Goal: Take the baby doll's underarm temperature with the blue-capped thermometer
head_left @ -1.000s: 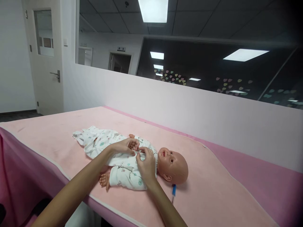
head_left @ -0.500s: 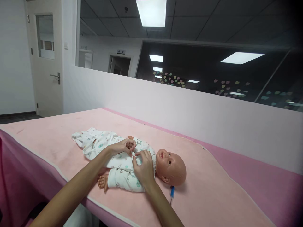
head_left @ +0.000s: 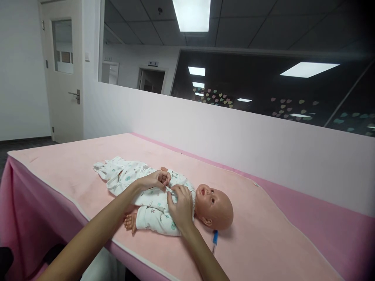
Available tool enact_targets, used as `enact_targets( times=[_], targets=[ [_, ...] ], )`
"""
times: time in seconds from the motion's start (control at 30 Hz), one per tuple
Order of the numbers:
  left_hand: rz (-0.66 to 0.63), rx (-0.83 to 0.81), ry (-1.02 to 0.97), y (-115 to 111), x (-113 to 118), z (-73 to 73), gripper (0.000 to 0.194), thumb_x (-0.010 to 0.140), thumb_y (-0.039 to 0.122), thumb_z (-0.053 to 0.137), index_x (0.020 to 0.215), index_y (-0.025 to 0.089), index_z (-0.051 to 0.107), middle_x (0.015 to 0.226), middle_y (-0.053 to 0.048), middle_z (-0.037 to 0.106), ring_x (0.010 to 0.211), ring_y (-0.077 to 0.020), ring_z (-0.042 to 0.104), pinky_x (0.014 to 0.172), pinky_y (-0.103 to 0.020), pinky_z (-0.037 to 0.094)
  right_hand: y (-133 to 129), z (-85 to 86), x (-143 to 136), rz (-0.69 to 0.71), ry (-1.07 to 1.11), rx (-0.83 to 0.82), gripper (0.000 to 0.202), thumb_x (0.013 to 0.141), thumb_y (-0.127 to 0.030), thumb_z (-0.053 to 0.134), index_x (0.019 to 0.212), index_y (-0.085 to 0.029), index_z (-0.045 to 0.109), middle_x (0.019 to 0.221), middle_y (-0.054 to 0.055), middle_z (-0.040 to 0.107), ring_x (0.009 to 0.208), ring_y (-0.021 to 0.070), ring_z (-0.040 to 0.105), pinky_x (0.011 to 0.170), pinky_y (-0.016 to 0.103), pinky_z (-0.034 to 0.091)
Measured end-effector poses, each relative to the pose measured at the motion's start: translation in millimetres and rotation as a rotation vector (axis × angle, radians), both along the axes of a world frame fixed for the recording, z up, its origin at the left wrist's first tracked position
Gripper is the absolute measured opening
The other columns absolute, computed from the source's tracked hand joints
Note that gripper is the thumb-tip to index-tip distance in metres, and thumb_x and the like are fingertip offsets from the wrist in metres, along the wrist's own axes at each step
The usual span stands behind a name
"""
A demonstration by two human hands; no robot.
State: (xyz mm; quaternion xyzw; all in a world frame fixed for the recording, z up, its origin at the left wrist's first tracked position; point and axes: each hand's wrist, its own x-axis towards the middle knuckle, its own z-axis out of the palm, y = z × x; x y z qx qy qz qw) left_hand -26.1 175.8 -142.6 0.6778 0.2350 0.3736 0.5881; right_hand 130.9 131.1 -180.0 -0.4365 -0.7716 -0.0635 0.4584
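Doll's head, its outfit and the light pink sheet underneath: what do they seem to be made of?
Doll's head: probably smooth vinyl or plastic, slightly glossy, judging by soft highlights on the bald crown. Outfit: seemingly soft, matte printed cotton or similar cloth, since it crumples at the foot end. Sheet: likely felt-like fabric, matte without glare; fibre unclear.

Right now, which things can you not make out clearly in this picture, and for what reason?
All in the head view:
- How the left hand and right hand grip the white cloth: their fingers cover it.
- The doll's feet: hidden by the printed clothes.
- The blue stick's lower end: behind the right forearm.
- The dark object: cut off by the left edge.
- The sign: too small to read.
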Motion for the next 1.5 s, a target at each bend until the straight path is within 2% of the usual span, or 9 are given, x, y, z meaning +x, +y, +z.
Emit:
enact_targets(
  times=[0.2, 0.43, 0.9, 1.23, 1.5],
  targets=[
    [-0.047, 0.042, 0.044, 2.9, -1.2, -2.5, 0.024, 0.056, 0.01, 0.069, 0.071, 0.013, 0.051, 0.071, 0.004, 0.05, 0.064, -0.0051, 0.048, 0.059, -0.018, 0.038, 2.1, -0.8, 0.9, 0.019, 0.054, -0.03, 0.009, 0.077, -0.018, 0.049, 0.079, -0.019, 0.057, 0.082, 0.003, 0.061, 0.08, 0.0179, 0.05, 0.073, 0.031, 0.035],
    [-0.048, -0.025, 0.072, 4.2, -5.5, -2.5, 0.043, 0.056, 0.011, 0.073, 0.091, 0.016, 0.049, 0.084, -0.002, 0.059, 0.073, -0.0087, 0.055, 0.069, -0.024, 0.044, 1.4, -0.4, 1.8, 0.033, 0.064, -0.075, 0.008, 0.077, -0.018, 0.05, 0.079, -0.019, 0.057, 0.081, 0.002, 0.061, 0.081, 0.0183, 0.05, 0.073, 0.031, 0.035],
    [-0.083, -0.044, 0.006, 5.3, -6.6, -5.4, 0.047, 0.057, 0.007, 0.071, 0.096, 0.018, 0.047, 0.074, 0.003, 0.055, 0.065, -0.0058, 0.052, 0.065, -0.022, 0.045, 1.1, 3.1, 3.0, 0.07, 0.244, -0.195, 0.013, 0.077, -0.021, 0.047, 0.076, -0.019, 0.059, 0.079, 0.003, 0.061, 0.08, 0.0182, 0.052, 0.073, 0.03, 0.037],
    [-0.097, -0.047, 0.0, 6.9, -7.2, -7.6, 0.045, 0.057, 0.005, 0.07, 0.095, 0.018, 0.048, 0.074, 0.004, 0.052, 0.065, -0.0049, 0.049, 0.065, -0.021, 0.044, 1.1, 3.0, 0.0, 0.056, 0.302, -0.204, 0.005, 0.073, -0.018, 0.047, 0.071, -0.019, 0.051, 0.074, 0.0, 0.058, 0.076, 0.0167, 0.052, 0.07, 0.028, 0.036],
    [-0.09, -0.044, -0.013, 5.0, -5.4, -5.6, 0.046, 0.056, 0.005, 0.07, 0.094, 0.018, 0.048, 0.066, 0.006, 0.049, 0.064, -0.0059, 0.049, 0.063, -0.022, 0.046, 1.5, 3.3, 0.1, 0.058, 0.314, -0.199, 0.008, 0.072, -0.014, 0.046, 0.068, -0.02, 0.051, 0.071, 0.0, 0.059, 0.073, 0.0165, 0.052, 0.068, 0.027, 0.036]
  ],
)
